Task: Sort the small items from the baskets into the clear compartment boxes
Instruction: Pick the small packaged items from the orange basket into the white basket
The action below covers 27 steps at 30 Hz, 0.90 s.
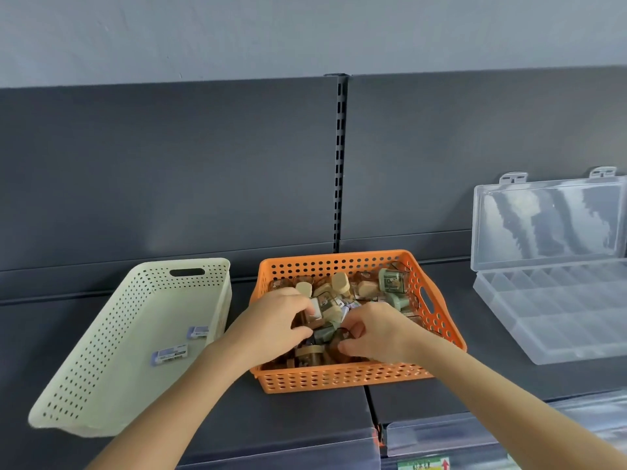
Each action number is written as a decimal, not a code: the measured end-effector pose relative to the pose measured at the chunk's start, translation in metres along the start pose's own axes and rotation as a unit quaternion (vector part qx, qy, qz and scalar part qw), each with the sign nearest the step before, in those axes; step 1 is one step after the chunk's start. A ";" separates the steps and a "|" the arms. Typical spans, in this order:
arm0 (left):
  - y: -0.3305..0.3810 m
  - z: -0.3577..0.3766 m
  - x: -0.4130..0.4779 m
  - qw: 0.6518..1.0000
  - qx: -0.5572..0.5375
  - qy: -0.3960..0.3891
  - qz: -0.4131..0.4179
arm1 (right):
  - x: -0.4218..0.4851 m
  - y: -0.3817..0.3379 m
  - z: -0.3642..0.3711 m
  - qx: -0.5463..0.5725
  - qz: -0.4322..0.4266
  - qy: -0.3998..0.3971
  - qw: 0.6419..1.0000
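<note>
- Both hands are down in the orange basket (339, 379), which sits in the middle of the dark shelf (454, 300) and is heaped with small items (390, 281) in cream, green and brown.
- The left hand (274, 320) has its fingers curled over the left side of the heap. Thumb and fingers seem to close on a pale block (316, 306).
- The right hand (369, 334) is just beside it, knuckles up and fingers bent into the heap. Whether it has hold of anything cannot be told, because the fingertips are buried.
- The clear compartment box (559, 320) lies to the right of the orange basket, well apart from it, with its long axis running roughly left to right. Its lid (543, 225) stands open against the back panel.
- The right hand is the nearer one to the box, so a carry rightwards over the basket's right wall looks likely.
- No item can be made out in the box's compartments, so the sorting appears barely begun.
- The cream basket (112, 368) lies at an angle on the left, holding two erasers (169, 355) in printed sleeves.
</note>
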<state>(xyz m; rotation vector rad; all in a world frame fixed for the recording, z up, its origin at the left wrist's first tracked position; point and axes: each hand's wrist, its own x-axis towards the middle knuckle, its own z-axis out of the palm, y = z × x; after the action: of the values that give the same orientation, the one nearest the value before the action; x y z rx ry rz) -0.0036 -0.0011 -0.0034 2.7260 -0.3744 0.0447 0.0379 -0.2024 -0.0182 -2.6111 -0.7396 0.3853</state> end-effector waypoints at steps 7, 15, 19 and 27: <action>0.001 0.004 0.002 1.000 0.006 0.016 -0.001 | 0.001 0.028 -0.033 0.070 0.032 0.103 0.992; 0.004 0.012 0.010 0.998 0.037 0.029 0.036 | 0.015 0.055 -0.033 -0.029 0.072 0.166 0.983; 0.013 0.017 0.018 0.993 0.097 -0.002 0.068 | 0.018 0.047 -0.022 -0.055 0.028 0.178 0.982; 0.023 0.028 0.029 0.959 0.264 -0.040 0.097 | 0.021 0.038 -0.014 -0.010 -0.012 0.158 0.987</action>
<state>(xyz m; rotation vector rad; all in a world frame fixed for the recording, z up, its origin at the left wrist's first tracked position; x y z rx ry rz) 0.0182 -0.0391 -0.0182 3.2091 -0.7468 0.1011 0.0765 -0.2250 -0.0260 -2.5907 -0.6659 -0.0464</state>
